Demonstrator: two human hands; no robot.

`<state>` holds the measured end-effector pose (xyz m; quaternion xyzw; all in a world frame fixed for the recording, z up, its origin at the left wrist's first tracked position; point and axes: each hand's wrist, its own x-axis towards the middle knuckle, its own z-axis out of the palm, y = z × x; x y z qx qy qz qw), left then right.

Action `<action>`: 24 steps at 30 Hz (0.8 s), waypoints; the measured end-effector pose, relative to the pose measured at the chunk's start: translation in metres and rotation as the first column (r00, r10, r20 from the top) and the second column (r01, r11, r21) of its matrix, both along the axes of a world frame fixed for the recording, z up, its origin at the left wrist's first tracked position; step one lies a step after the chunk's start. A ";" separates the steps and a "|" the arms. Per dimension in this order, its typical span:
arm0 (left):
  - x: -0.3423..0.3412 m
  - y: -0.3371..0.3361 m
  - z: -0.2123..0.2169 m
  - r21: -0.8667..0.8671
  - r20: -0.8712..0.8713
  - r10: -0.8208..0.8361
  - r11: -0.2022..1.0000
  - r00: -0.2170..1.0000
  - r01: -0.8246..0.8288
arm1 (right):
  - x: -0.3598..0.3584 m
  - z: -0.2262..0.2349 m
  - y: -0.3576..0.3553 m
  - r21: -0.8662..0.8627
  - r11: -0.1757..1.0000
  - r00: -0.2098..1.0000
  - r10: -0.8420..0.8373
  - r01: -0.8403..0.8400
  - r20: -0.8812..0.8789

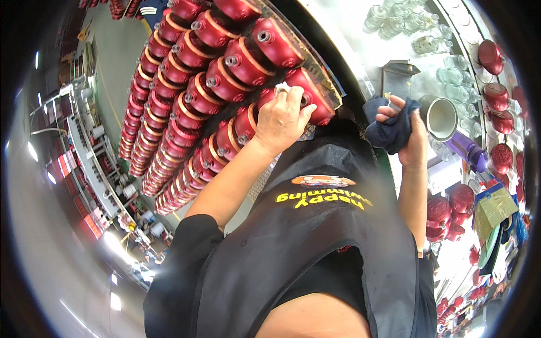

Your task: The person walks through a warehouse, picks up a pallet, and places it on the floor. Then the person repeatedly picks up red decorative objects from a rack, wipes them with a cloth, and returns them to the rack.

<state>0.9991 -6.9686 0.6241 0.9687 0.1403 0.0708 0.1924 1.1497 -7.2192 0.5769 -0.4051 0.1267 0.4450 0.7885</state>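
My left hand (283, 119) is closed, its fingers pinched together against the nearest red round vessel (319, 107) at the end of a row. A small pale bit (282, 87) shows at its fingertips, too small to name. On the right, my right hand (416, 135) grips a bunched dark blue cloth (394, 128). A tiny gold-coloured piece (387, 97) shows by those fingers; I cannot tell whether they hold it.
Rows of red vessels with metal fittings (212, 82) fill the rack on my left. On the white table (360, 50) stand clear glass pieces (393, 25), a grey metal holder (397, 79), a pale round cup (441, 119), a purple object (469, 151) and more red parts (462, 198).
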 end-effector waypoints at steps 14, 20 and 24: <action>-0.017 0.002 0.065 -0.500 0.219 0.058 0.864 0.974 0.061 | -0.027 0.004 0.004 0.175 0.964 0.979 0.202 -0.200 0.010; -0.007 -0.004 0.088 -0.350 0.367 -0.124 0.900 0.922 0.261 | -0.031 0.034 0.006 0.159 0.958 0.971 0.235 -0.237 0.031; -0.007 -0.009 0.104 -0.220 0.343 -0.269 0.908 0.900 0.355 | -0.035 0.034 0.011 0.156 0.965 0.978 0.210 -0.209 0.007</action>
